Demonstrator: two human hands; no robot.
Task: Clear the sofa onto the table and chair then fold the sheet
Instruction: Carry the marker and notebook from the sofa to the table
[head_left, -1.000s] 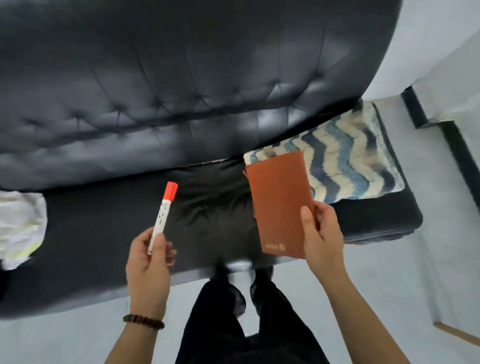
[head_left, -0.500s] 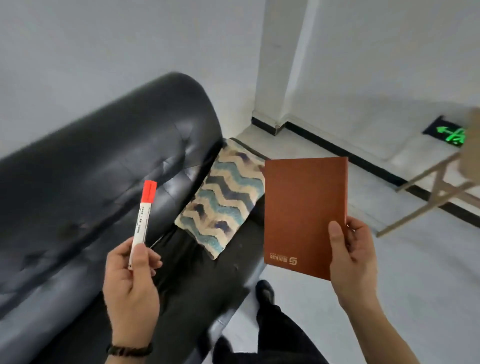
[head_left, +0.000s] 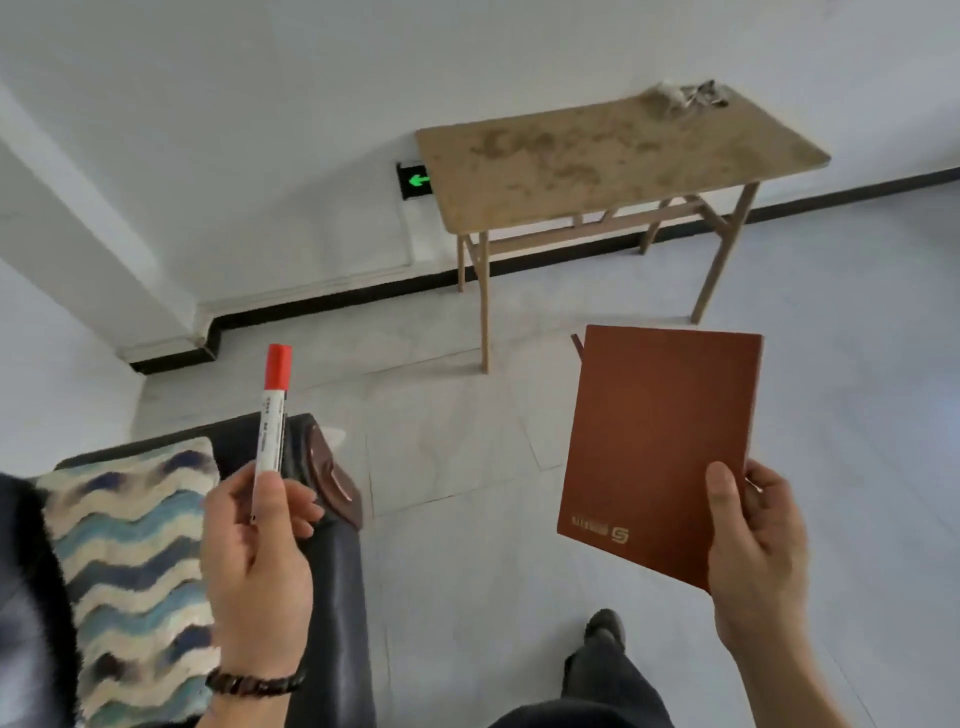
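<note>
Holding left: left hand (head_left: 257, 566), grip clamped on the marker (head_left: 272, 418), red cap up, nearly upright.
Holding right: right hand (head_left: 756, 558), grip clamped on the lower right corner of the brown notebook (head_left: 660, 447), cover facing the camera.
Sofa (head_left: 332, 587): at lower left, its arm end beside the left hand, carrying a wavy-patterned cushion (head_left: 130, 561).
Floor (head_left: 467, 441): pale tiles between sofa and bench.
Bench (head_left: 613, 150): wooden, against the far wall, well apart from both hands; a small crumpled heap (head_left: 683, 96) on its far right corner.

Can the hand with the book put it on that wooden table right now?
Probably not yet. The right hand holds the notebook well short of the table, with open floor between. Nothing blocks the way, so walking closer should do it.
</note>
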